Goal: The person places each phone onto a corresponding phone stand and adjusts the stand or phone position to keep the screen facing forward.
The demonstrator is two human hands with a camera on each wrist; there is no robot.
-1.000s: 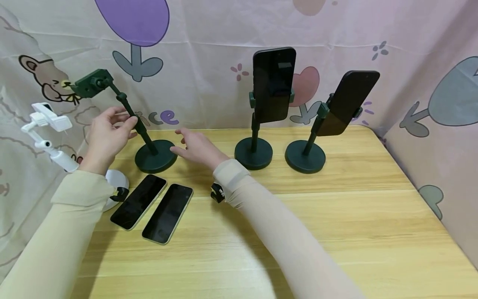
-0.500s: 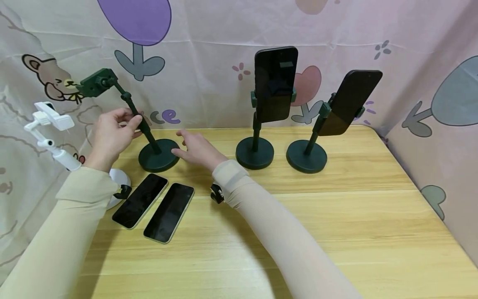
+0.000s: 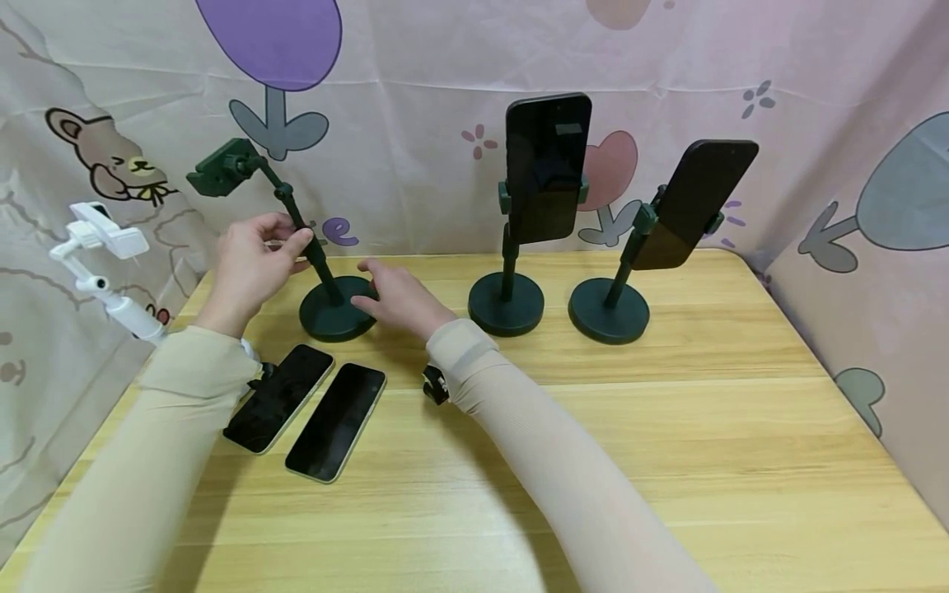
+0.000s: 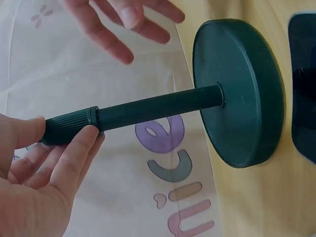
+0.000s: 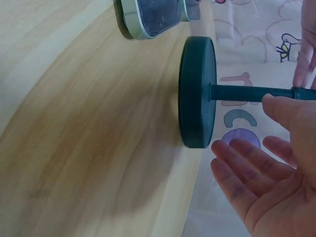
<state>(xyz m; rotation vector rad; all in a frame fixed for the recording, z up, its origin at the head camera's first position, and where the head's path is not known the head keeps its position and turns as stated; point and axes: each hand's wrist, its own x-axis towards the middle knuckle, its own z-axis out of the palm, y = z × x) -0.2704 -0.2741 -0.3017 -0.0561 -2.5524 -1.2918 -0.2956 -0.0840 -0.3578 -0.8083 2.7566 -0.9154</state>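
My left hand pinches the pole of a dark green phone stand, which leans left with its holder at the top. In the left wrist view, thumb and fingers grip the ribbed collar on that pole. The round base is at or just above the tabletop; I cannot tell which. My right hand is beside the base with fingers apart. In the right wrist view its fingers are spread near the base's edge and hold nothing. No phone is in this stand's holder.
Two dark-screened phones, a left one and a right one, lie on the wooden table. Right of my hands, two green stands hold an upright phone and a tilted phone. A white stand, partly hidden, is at far left.
My left hand and the green stand have moved to the right, bringing the base close to my right hand. The right hand has barely shifted. The phones lie as before.
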